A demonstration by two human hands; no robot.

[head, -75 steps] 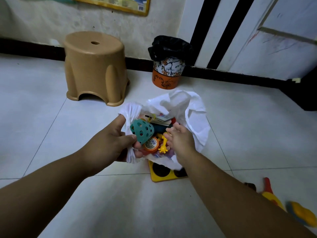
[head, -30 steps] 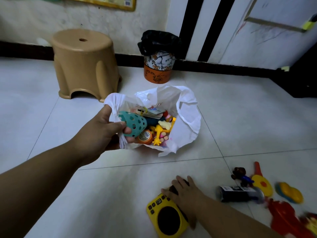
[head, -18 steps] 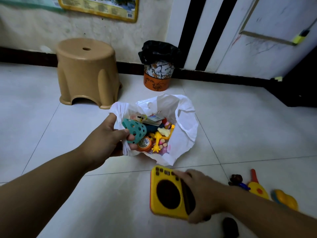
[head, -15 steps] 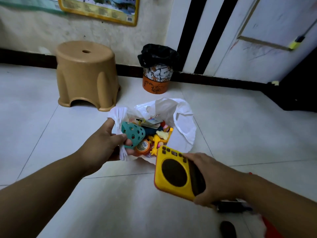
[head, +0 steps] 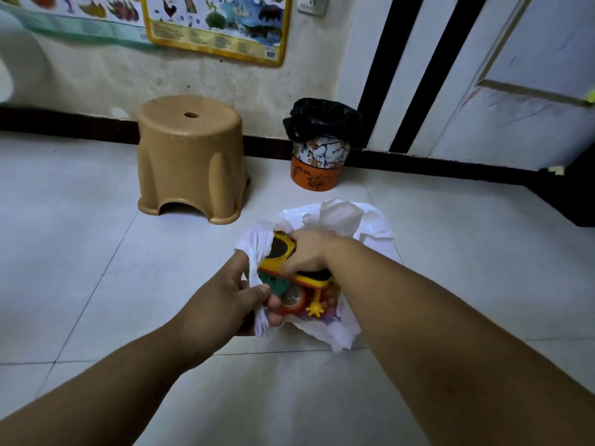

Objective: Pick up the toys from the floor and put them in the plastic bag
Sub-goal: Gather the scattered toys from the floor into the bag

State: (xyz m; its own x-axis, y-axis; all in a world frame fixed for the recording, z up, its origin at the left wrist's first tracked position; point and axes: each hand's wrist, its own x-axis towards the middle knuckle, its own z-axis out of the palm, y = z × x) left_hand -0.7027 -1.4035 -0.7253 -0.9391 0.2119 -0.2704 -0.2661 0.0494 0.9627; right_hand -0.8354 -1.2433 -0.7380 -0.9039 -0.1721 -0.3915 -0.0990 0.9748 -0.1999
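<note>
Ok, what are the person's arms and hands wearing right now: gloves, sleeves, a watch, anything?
Nothing shows. The left hand and right hand are bare, with no gloves or rings visible. Both forearms are uncovered to the frame's edge: no sleeves, watch, bands, or markings in view.

You had a white plastic bag (head: pixel 338 214) on pale grey-white floor tiles (head: pixel 96 252), and the toy (head: pixel 283 249) in it was yellow with a black round face and a red edge strip. Beside it lay a teal perforated piece (head: pixel 273 282) and a yellow splayed-foot figure (head: pixel 317 305). Behind stood a tan stool (head: pixel 190 156) and a bin (head: pixel 317 162), white with an orange-and-black branch pattern over an orange base, lined in black.
</note>
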